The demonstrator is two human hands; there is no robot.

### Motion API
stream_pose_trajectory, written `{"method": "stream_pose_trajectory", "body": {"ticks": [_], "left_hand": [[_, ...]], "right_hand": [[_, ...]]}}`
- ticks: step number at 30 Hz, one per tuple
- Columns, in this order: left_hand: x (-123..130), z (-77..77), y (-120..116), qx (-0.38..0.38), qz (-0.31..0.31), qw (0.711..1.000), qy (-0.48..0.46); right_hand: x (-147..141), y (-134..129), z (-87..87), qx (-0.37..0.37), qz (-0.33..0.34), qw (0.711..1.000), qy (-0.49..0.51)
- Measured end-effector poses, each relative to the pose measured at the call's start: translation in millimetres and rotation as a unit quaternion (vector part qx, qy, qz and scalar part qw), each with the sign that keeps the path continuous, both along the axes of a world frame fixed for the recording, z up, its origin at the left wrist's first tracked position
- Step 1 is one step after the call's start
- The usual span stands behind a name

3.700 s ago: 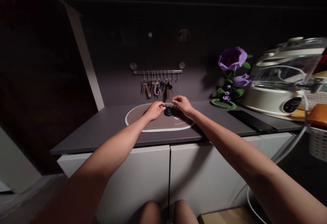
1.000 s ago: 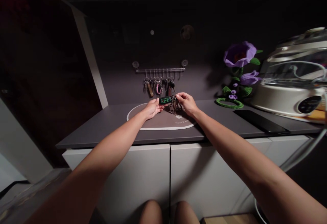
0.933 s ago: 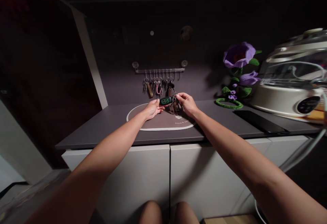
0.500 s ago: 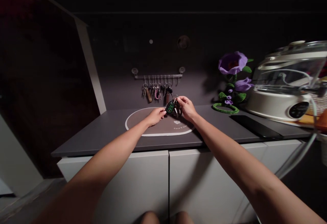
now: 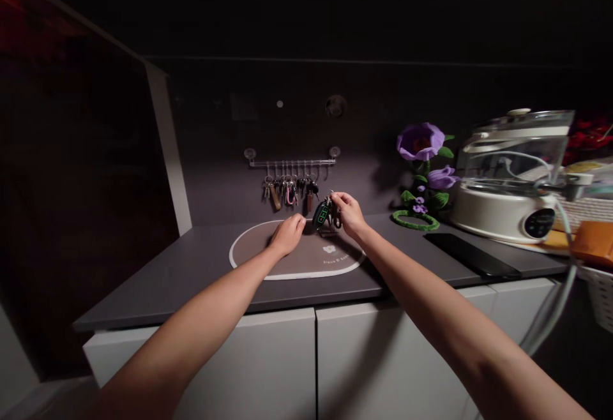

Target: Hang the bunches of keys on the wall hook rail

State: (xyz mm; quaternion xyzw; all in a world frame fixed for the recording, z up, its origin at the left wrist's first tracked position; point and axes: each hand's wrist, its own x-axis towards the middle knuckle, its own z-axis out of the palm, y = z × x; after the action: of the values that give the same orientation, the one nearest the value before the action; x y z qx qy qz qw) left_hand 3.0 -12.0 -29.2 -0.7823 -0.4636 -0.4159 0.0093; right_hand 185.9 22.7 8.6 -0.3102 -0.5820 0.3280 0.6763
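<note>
My right hand (image 5: 349, 212) pinches the ring of a bunch of keys, which hangs over the mat. On the bunch is a dark car key fob (image 5: 322, 214) with green-outlined buttons, and loose keys dangle behind it. My left hand (image 5: 288, 235) is just left of the fob, apart from it, its fingers curled together with nothing visible in them. Beneath both hands lies a brown oval mat (image 5: 258, 259) with a white rim. Behind them, a clear hook rail (image 5: 292, 163) on the wall carries several hanging keys (image 5: 289, 190), some with brown or pink fobs.
Right of the mat a dark phone-like slab (image 5: 472, 255) lies on the grey counter (image 5: 191, 279). Purple artificial flowers (image 5: 421, 142) with a green ring base stand behind it. Farther right are a white appliance (image 5: 502, 206) with a clear top, its cord, and an orange object (image 5: 594, 243).
My left hand has come off the key fob and moved slightly left. The fob now hangs more upright from my right hand. The camera has tilted up.
</note>
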Motion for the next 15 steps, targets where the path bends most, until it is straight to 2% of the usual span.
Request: {"method": "stream_pose_trajectory", "body": {"ticks": [8, 15], "left_hand": [[-0.8, 0.7, 2.0, 0.001, 0.012, 1.0, -0.026], [-0.7, 3.7, -1.8, -0.016, 0.013, 0.999, -0.049]], "right_hand": [[-4.2, 20.9, 35.4, 0.002, -0.037, 0.999, 0.006], [-12.6, 49.8, 61.8, -0.009, -0.074, 0.997, 0.008]]}}
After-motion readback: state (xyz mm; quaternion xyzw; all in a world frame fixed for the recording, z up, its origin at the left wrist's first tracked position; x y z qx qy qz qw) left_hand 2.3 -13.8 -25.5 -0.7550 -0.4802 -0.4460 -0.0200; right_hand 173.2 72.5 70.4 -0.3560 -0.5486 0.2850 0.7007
